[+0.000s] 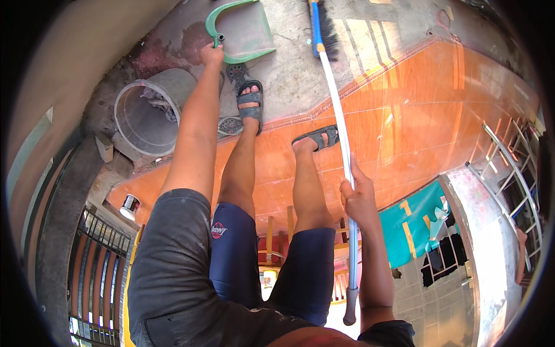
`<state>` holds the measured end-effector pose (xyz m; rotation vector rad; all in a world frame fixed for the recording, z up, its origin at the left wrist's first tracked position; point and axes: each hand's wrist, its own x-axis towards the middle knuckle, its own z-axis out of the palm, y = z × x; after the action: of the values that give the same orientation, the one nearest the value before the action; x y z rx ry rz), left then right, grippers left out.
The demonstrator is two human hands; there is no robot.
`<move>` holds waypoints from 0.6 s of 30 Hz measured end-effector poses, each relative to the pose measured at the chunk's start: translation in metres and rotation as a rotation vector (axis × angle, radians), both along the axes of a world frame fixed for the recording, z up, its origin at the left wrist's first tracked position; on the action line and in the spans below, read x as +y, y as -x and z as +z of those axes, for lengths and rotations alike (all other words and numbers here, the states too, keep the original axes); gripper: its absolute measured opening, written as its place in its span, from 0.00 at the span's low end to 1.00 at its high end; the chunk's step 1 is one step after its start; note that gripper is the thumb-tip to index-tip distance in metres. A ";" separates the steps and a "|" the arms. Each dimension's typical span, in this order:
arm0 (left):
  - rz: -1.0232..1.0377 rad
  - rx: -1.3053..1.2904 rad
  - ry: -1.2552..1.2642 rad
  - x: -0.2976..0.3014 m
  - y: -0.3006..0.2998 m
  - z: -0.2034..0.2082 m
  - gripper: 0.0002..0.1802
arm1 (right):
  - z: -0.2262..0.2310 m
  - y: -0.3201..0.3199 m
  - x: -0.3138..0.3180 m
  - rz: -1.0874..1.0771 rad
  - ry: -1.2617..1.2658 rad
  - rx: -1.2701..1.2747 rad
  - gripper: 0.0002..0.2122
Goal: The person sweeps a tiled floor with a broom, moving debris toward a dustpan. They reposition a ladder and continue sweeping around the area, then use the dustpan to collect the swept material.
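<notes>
My left hand (212, 54) reaches forward, its fingers closed on the holding part of a green dustpan (243, 58). The pan lies at the concrete floor, and its inside looks grey and dusty. In my right hand (359, 195) is a long broom (336, 104), gripped around its white pole. The pole slants forward to a blue head with dark bristles (329, 34) resting on the concrete, to the right of the dustpan. Its grey end cap sits close to my body. The bristles and the pan are apart.
A grey plastic bucket (128, 98) lies tilted at the left with crumpled material in it. My sandalled feet stand between concrete and orange tiles (404, 110); a loose sandal (230, 125) is beside them. A small can (130, 205) stands left; a metal rack (511, 162) stands right.
</notes>
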<state>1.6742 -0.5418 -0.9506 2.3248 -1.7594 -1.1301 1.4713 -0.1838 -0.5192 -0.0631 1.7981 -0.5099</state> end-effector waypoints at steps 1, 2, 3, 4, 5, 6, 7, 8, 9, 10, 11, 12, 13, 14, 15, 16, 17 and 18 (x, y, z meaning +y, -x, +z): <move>0.022 0.027 -0.024 -0.001 -0.001 -0.005 0.19 | 0.014 -0.001 0.003 0.003 -0.013 -0.070 0.29; 0.046 0.051 -0.053 -0.003 -0.003 -0.008 0.20 | 0.027 -0.003 0.006 0.003 -0.025 -0.144 0.29; 0.026 0.043 -0.051 -0.004 -0.003 -0.012 0.20 | 0.039 -0.006 0.010 -0.039 0.005 -0.236 0.29; 0.011 0.029 -0.053 -0.006 -0.005 -0.014 0.20 | 0.051 -0.012 0.014 -0.028 -0.067 -0.236 0.29; -0.001 0.009 -0.066 -0.008 -0.009 -0.015 0.20 | 0.065 -0.018 0.018 -0.060 -0.103 -0.260 0.29; -0.033 0.000 -0.056 -0.008 -0.012 -0.017 0.20 | 0.076 -0.023 0.023 -0.103 -0.136 -0.286 0.29; -0.062 -0.009 -0.049 -0.010 -0.013 -0.018 0.20 | 0.082 -0.027 0.027 -0.082 -0.094 -0.198 0.28; -0.090 -0.015 -0.043 -0.011 -0.013 -0.020 0.20 | 0.087 -0.029 0.030 -0.074 -0.048 -0.114 0.28; -0.098 -0.001 -0.037 -0.011 -0.015 -0.021 0.20 | 0.090 -0.028 0.034 -0.040 -0.036 -0.032 0.28; -0.104 0.014 -0.030 -0.011 -0.016 -0.022 0.19 | 0.090 -0.026 0.037 -0.126 -0.049 -0.014 0.28; -0.111 0.024 -0.041 -0.010 -0.017 -0.022 0.19 | 0.088 -0.023 0.040 -0.187 -0.097 0.001 0.28; -0.152 0.011 -0.007 -0.009 -0.018 -0.021 0.18 | 0.081 -0.019 0.042 -0.242 -0.169 0.040 0.28; -0.195 -0.006 0.013 -0.009 -0.021 -0.019 0.18 | 0.074 -0.015 0.043 -0.210 -0.177 0.034 0.28; -0.236 -0.031 0.023 -0.009 -0.023 -0.017 0.17 | 0.062 -0.014 0.044 -0.179 -0.218 0.058 0.28; -0.243 -0.026 0.047 -0.010 -0.027 -0.014 0.17 | 0.048 -0.015 0.043 -0.146 -0.258 0.080 0.28; -0.251 -0.028 0.057 -0.010 -0.031 -0.010 0.16 | 0.034 -0.018 0.043 -0.137 -0.230 0.079 0.28; -0.260 -0.029 0.067 -0.009 -0.035 -0.006 0.16 | 0.016 -0.027 0.041 -0.091 -0.214 0.145 0.28; -0.256 -0.030 0.071 -0.008 -0.038 -0.003 0.16 | -0.003 -0.039 0.037 -0.068 -0.128 0.188 0.29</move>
<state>1.7127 -0.5500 -0.9540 2.1338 -2.1189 -1.0447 1.5107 -0.1469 -0.5223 0.0405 2.0190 -0.4476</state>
